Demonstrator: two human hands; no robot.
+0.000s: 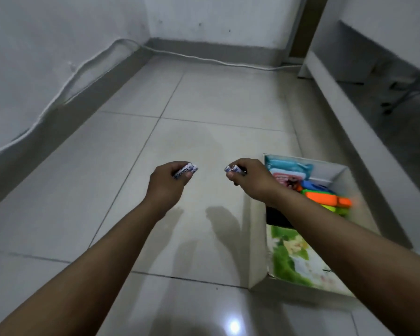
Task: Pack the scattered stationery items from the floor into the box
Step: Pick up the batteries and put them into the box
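Both my arms are stretched out over the pale tiled floor (199,98), hands well apart from each other with bare tile between them. My left hand (166,183) is curled shut around a couple of small white markers (186,170) with blue print, their ends poking out past my thumb and fingers. My right hand (249,178) is closed too, pinching another pair of white markers (233,169), the round ends showing on the left and a dark tip sticking out toward the box. That hand is just at the box's near-left corner, my forearm crossing over the box's left wall. The box (257,251) sits open on the floor at my right, white cardboard with a green flowery print on its flap. Inside it I can see a teal packet (287,164) at the far end, a pink-and-white pack (289,177) just in front of it, then something blue (312,185), an orange piece (327,198) and a bit of bright green (330,209) packed close together; the details are blurry. A white cable (204,58) runs along the foot of the wall, and a white desk (349,76) stands off to the right.
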